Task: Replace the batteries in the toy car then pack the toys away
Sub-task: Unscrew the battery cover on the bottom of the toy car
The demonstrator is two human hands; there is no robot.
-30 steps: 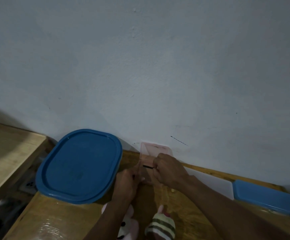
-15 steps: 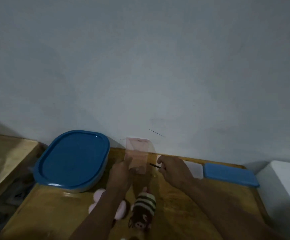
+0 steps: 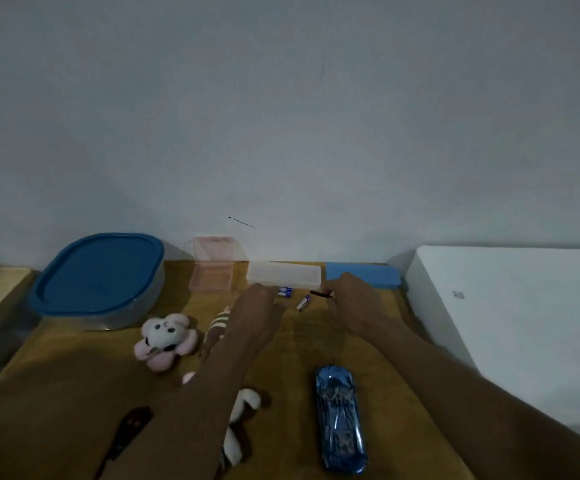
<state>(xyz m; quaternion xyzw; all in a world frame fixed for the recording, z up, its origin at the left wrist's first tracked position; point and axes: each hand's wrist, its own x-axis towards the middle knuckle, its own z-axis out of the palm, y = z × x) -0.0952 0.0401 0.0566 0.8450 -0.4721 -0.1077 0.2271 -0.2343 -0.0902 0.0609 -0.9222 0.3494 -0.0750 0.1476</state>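
Observation:
A blue toy car (image 3: 340, 419) lies on the wooden table (image 3: 74, 393) near its front edge. Small purple-and-white batteries (image 3: 286, 291) lie near the back, and one more battery (image 3: 304, 302) lies between my hands. My left hand (image 3: 257, 313) reaches toward the batteries; whether it holds one I cannot tell. My right hand (image 3: 354, 299) pinches a thin dark screwdriver (image 3: 319, 293). A small pink clear box (image 3: 213, 268) stands open by the wall, with its lid up.
A big blue-lidded container (image 3: 98, 275) stands at the back left. A white flat case (image 3: 283, 274) and a blue case (image 3: 363, 274) lie along the wall. Plush toys: pink-and-white (image 3: 164, 339), striped (image 3: 217, 329), white (image 3: 243, 420). A white box (image 3: 510, 323) borders the right side.
The view has tilted down and back, showing the car and the plush toys. Both hands have left the pink box and moved right to the batteries. The right hand still holds the screwdriver.

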